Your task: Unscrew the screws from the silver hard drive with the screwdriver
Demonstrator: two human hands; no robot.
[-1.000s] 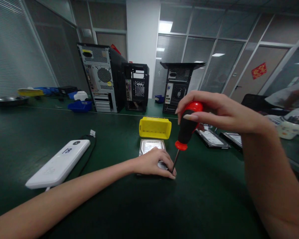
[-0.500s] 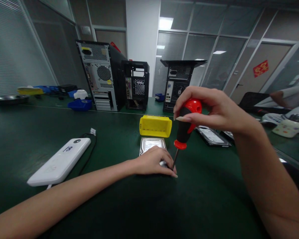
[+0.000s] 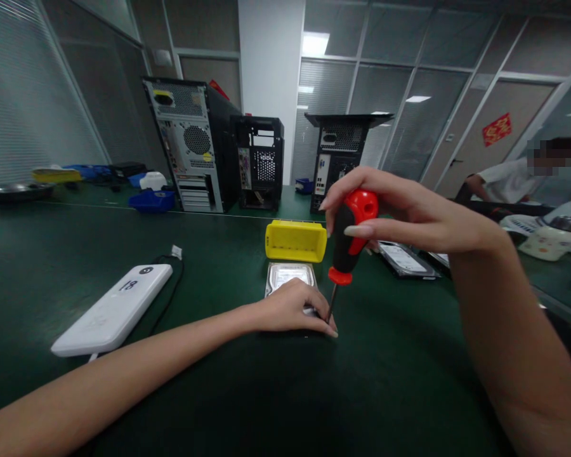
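A silver hard drive (image 3: 291, 274) lies flat on the green table, its near part covered by my left hand (image 3: 299, 310). That hand grips the drive's near right corner, thumb and fingers bent round the tip of a screwdriver. The red and black screwdriver (image 3: 345, 244) stands nearly upright, leaning slightly right at the top, its thin shaft reaching down between my left fingers. My right hand (image 3: 397, 209) holds the handle from above, with thumb and fingers round it. What the tip touches is hidden. Just behind the drive sits a yellow bin (image 3: 295, 242), tipped with its opening facing me.
A white power bank (image 3: 114, 311) with a cable lies at the left. More hard drives (image 3: 406, 260) lie right of the screwdriver. Several computer cases (image 3: 197, 146) stand at the back, near a blue bin (image 3: 152, 200). A person (image 3: 514, 181) is at the far right.
My right hand has shifted its fingers on the screwdriver handle, which looks turned and slightly further left. The left hand stays on the drive. The person at the far right has come further into view.
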